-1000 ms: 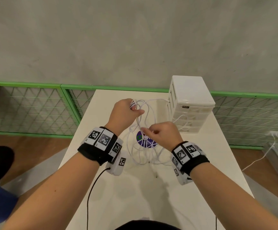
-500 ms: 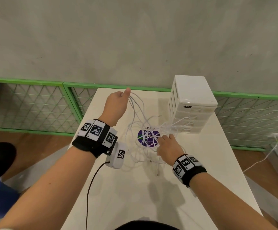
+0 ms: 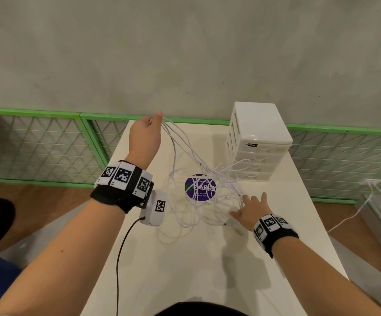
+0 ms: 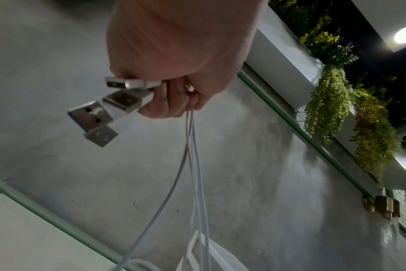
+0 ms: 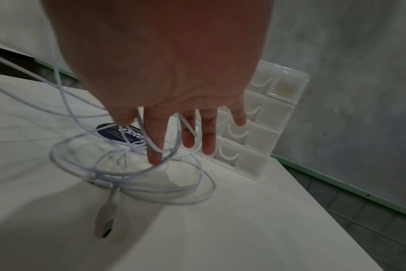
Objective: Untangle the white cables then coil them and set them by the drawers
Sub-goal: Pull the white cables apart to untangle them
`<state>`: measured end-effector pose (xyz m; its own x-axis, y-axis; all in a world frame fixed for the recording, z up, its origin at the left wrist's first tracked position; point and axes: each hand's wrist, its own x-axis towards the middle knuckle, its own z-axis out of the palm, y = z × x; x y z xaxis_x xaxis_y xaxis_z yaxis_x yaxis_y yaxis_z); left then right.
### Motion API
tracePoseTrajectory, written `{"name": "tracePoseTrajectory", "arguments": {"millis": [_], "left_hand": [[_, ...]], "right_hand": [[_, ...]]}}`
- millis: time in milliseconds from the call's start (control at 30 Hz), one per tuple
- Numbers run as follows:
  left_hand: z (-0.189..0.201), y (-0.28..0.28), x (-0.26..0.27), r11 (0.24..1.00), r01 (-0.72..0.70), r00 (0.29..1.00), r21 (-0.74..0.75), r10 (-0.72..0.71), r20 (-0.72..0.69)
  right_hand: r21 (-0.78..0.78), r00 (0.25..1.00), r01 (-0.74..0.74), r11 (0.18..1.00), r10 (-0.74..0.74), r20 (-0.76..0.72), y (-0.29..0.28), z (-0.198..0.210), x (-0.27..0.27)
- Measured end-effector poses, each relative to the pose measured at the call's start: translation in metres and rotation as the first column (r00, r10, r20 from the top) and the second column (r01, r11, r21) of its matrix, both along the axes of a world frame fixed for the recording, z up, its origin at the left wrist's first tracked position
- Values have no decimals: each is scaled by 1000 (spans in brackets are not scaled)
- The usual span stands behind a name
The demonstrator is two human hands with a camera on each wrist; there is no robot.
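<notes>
**Cables pulled apart, tangle not yet free**

Since a second ago: left hand (image 3: 145,137) lifted toward upper centre of frame, right hand (image 3: 251,209) dropped to the table (image 3: 207,270), lower right of centre. Left fingers curled tight round several plugs (image 4: 100,113), probably to keep the ends together while strands draw taut. Right fingers (image 5: 154,139) spread and straight, threaded through the loops, gripping nothing, likely combing out a knot. Cables (image 3: 198,201) mostly heaped mid-frame over a purple disc (image 3: 200,187), just beside the drawers (image 3: 256,142). Coiling not begun.
</notes>
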<state>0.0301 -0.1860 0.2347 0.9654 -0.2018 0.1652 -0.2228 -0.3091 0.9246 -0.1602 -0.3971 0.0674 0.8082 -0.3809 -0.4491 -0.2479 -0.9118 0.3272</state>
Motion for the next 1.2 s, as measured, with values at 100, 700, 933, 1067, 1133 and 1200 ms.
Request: {"name": "tracePoseTrajectory", "arguments": {"millis": [100, 700, 933, 1067, 1133, 1200], "left_hand": [[-4, 2, 1, 1000, -9, 1000, 27, 8, 28], [2, -13, -31, 914, 401, 915, 57, -398, -58], [16, -4, -47, 838, 544, 839, -50, -544, 2], [16, 2, -41, 903, 424, 904, -62, -418, 94], [12, 3, -39, 922, 381, 921, -65, -373, 111], [7, 5, -34, 936, 338, 939, -98, -329, 99]], "right_hand": [[113, 993, 24, 993, -36, 114, 0, 1, -5], [717, 427, -417, 559, -576, 697, 75, 89, 76], [864, 709, -180, 470, -547, 445, 59, 89, 86], [851, 856, -36, 524, -423, 297, 47, 61, 74], [838, 772, -54, 543, -509, 380, 45, 58, 68], [775, 596, -87, 626, -591, 544, 43, 61, 63]]}}
